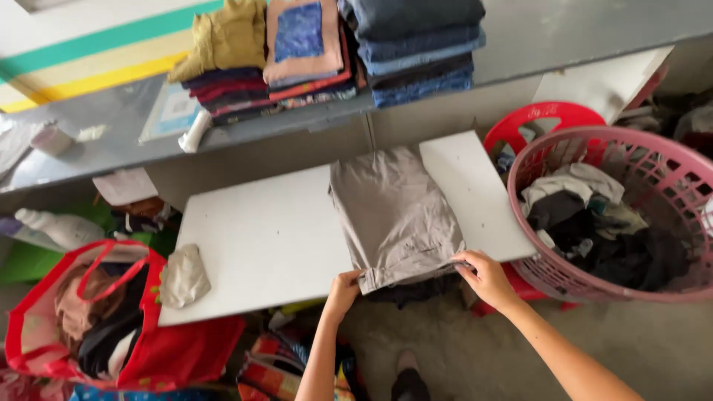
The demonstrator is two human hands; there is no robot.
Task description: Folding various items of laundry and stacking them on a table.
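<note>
A folded grey pair of trousers (394, 212) lies on a white board (267, 238), its near end hanging over the board's front edge. My left hand (343, 291) pinches the near left corner of the trousers. My right hand (484, 276) grips the near right corner at the board's edge. Both arms reach up from the bottom of the view.
A pink laundry basket (594, 286) with mixed clothes stands at the right, in front of a red stool (542, 119). Stacks of folded clothes (327, 52) sit on a grey shelf (111, 134) behind. A red bag (171, 349) of clothes and a small grey cloth (183, 276) are at left.
</note>
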